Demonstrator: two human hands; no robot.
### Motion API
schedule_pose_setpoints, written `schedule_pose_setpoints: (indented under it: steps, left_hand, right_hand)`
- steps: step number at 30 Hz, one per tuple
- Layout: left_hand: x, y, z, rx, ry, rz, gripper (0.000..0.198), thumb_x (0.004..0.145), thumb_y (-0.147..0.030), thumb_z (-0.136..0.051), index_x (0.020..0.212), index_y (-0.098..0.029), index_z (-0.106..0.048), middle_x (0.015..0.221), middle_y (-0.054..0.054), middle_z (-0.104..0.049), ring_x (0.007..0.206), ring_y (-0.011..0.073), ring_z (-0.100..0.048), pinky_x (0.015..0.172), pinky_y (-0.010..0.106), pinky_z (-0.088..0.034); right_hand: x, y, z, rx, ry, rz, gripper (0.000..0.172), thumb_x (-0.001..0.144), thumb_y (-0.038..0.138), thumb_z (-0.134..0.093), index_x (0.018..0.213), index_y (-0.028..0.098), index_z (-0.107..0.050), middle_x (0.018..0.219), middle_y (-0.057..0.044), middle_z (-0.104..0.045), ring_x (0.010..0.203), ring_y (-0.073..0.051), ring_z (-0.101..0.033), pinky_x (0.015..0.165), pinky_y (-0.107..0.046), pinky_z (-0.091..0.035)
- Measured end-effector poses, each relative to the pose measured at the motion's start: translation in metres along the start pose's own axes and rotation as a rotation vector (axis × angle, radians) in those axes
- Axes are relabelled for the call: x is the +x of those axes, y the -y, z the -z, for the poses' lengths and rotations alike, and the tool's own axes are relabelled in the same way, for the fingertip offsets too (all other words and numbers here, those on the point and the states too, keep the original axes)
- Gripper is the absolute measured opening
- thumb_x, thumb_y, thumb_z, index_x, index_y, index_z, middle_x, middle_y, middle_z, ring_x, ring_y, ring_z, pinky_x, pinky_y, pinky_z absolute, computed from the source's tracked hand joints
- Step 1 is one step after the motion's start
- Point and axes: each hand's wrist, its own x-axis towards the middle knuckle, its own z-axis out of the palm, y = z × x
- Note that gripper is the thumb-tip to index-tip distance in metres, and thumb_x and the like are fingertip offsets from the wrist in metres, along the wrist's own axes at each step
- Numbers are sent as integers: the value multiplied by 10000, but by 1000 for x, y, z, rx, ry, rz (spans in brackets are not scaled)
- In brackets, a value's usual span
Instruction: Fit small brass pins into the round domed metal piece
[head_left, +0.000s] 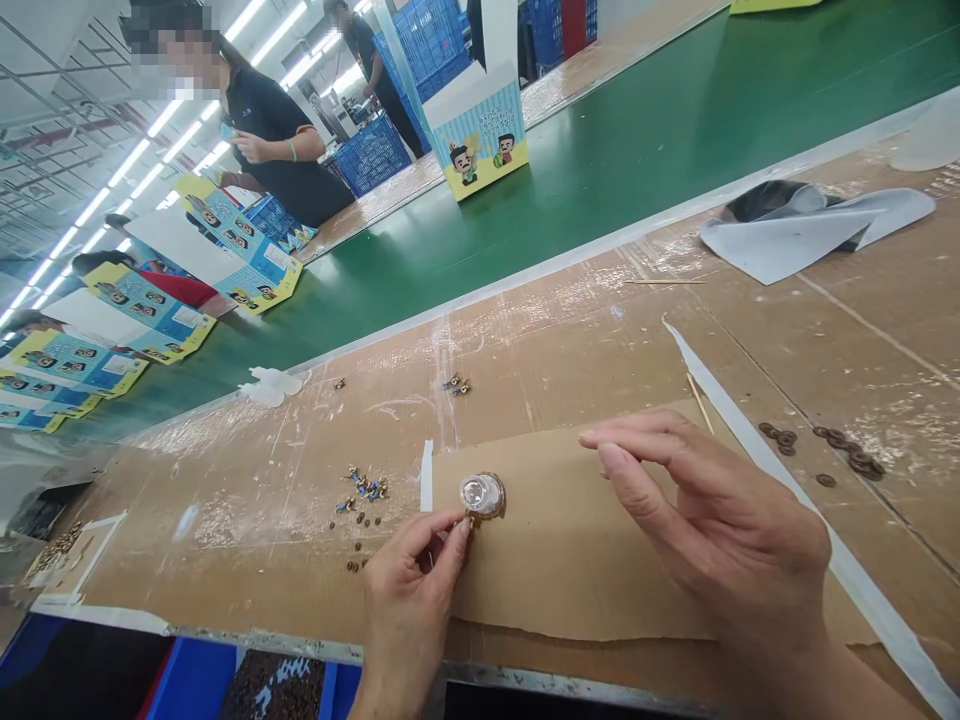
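Observation:
My left hand (411,590) pinches a small gold fitting (471,518) at the edge of a round, clear-topped piece with a gold rim (481,496), which rests on a cardboard sheet (570,540). My right hand (712,510) hovers over that sheet, thumb and forefinger closed together, with nothing visible between them. A thin wooden stick (701,405) lies just beyond its fingertips. Small blue-and-gold parts (364,488) and dark beads (356,535) lie left of my left hand. Dark brown rings (847,450) lie right of my right hand.
The bench is covered in scuffed cardboard (540,340), with a white strip (817,520) and a folded grey-white sheet (810,230). Beyond it runs a green conveyor belt (600,170) carrying printed boxes (480,130). A co-worker (285,140) stands across it among blue crates (371,155).

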Motion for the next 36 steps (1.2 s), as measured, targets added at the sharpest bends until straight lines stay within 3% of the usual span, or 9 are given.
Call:
schedule_pose_setpoints:
  steps: [15, 36]
  left_hand:
    - [5, 1, 2, 136, 24, -199, 116, 798, -302, -653, 838, -241, -745, 768, 4, -733, 622, 134, -634, 556, 206, -492]
    - [5, 1, 0, 79, -6, -126, 153, 822, -310, -627, 859, -222, -746, 705, 0, -687, 565, 116, -545, 531, 217, -446]
  right_hand:
    - [2, 5, 2, 0, -6, 15, 170, 887, 63, -569, 959, 190, -658, 898, 6, -646, 848, -110, -607, 778, -227, -466]
    - [1, -1, 4, -40, 8, -11, 128, 890, 107, -582, 929, 194, -666, 905, 9, -640, 839, -123, -604, 780, -239, -455]
